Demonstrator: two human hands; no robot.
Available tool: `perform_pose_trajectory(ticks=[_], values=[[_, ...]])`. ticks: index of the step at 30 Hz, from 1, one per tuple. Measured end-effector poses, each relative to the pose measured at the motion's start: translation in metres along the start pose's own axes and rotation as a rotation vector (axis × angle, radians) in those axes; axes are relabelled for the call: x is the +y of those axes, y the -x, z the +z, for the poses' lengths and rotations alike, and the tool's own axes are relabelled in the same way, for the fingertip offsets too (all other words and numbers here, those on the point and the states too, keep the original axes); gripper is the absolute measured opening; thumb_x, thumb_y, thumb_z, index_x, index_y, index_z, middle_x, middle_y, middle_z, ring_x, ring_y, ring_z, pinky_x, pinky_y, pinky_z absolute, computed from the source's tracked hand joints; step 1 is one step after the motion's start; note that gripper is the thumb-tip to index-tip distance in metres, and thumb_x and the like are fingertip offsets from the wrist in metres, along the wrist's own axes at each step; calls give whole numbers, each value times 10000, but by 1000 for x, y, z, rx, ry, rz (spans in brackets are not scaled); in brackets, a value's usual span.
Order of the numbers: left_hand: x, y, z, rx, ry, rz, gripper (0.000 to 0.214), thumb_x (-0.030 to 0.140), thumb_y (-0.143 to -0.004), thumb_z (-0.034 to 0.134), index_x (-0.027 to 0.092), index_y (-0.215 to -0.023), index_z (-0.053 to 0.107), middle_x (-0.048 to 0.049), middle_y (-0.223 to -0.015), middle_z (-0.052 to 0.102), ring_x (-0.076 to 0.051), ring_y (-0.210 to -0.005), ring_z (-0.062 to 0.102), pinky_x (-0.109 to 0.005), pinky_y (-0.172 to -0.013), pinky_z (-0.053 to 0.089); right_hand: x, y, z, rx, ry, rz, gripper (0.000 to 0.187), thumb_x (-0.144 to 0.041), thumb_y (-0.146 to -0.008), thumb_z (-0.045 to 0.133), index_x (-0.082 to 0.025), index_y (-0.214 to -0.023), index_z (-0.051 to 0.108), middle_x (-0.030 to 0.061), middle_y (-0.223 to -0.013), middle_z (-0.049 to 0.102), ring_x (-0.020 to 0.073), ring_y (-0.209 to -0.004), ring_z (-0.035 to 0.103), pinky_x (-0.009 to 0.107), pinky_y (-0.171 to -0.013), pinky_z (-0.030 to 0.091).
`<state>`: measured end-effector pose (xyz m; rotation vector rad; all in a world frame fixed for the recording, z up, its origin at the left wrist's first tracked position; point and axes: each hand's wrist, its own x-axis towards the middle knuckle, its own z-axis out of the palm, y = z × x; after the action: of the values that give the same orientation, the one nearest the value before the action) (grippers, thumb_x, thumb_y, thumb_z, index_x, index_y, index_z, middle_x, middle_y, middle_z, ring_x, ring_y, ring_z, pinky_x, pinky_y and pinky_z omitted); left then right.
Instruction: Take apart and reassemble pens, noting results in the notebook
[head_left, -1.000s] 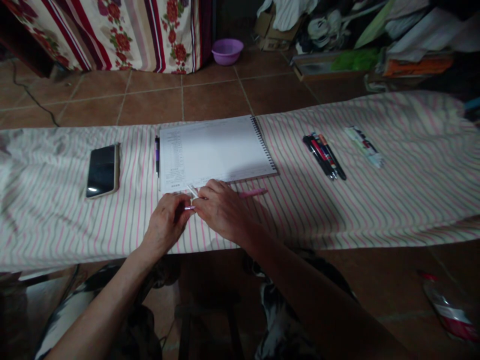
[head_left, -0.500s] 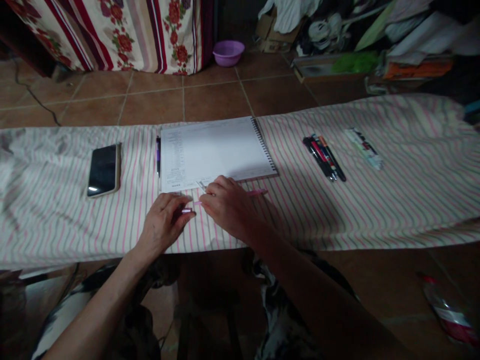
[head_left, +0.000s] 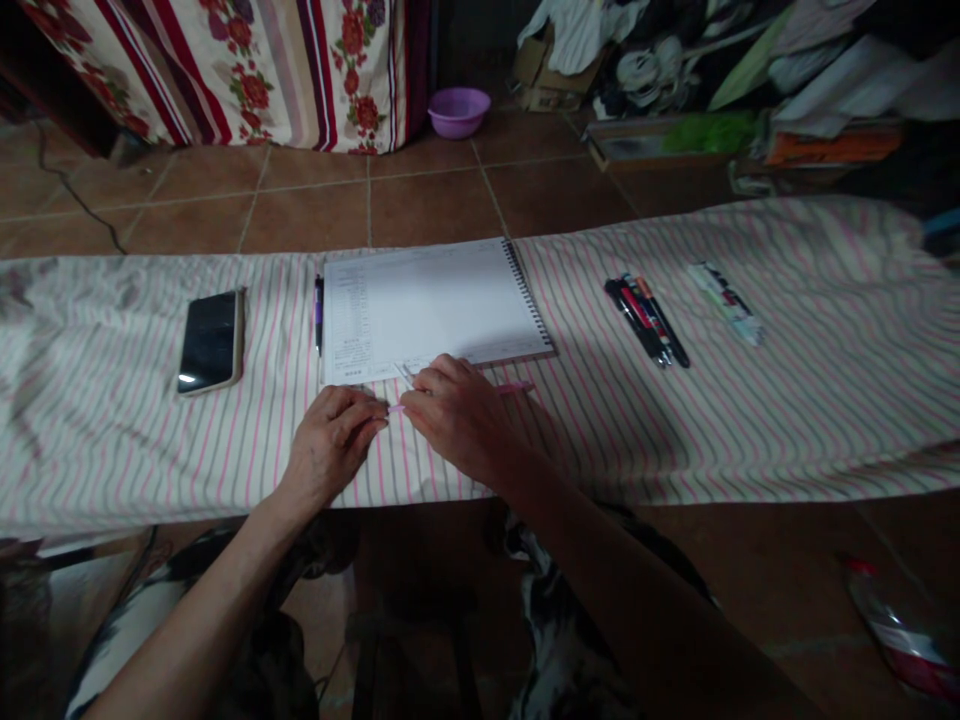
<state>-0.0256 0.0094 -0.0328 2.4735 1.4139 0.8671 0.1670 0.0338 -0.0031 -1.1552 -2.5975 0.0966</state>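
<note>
My right hand (head_left: 457, 410) is closed around a pink pen (head_left: 517, 387). The pen lies nearly level, with its back end sticking out to the right and its thin front end (head_left: 395, 408) pointing left. A narrow whitish piece (head_left: 405, 375) also sticks up from the fingers of that hand; its kind is unclear. My left hand (head_left: 337, 435) pinches at the pen's front end, its fingertips hiding a small shiny pink tube like a pen cap. Just beyond both hands lies a spiral-bound pad (head_left: 442, 305), blank over most of its page with a printed column at left.
On the striped cloth (head_left: 300, 300), a phone (head_left: 210, 340) lies at left and a purple-black pen (head_left: 319, 315) beside the pad. Several pens (head_left: 646, 320) and a clear packet (head_left: 726, 302) lie at right. A purple basin (head_left: 459, 112) and bottle (head_left: 896, 630) are on the floor.
My left hand has closed in on the pen's front end, and the small pink tube that showed between its fingers is now hidden. My right hand has barely moved.
</note>
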Motion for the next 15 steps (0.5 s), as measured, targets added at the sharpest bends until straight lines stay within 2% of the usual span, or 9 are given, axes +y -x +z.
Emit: perform_pose_trajectory(ticks=[11, 15], values=[[2, -1, 0, 4, 24, 32, 253, 284, -786, 621, 192, -1013, 559, -63, -909, 629, -202, -914, 548, -365, -804, 465, 0, 1, -1, -5, 4, -2, 127, -214, -845, 546, -170, -751, 621, 55, -807, 612, 204, -848, 438, 322, -697, 301], [8, -5, 0, 47, 17, 59, 215, 284, -796, 608, 201, -990, 567, -50, -894, 644, -197, -905, 558, -364, -801, 459, 0, 1, 1, 1, -16, -3, 125, -216, -852, 536, -173, -775, 625, 55, -809, 612, 206, -853, 435, 321, -696, 299]])
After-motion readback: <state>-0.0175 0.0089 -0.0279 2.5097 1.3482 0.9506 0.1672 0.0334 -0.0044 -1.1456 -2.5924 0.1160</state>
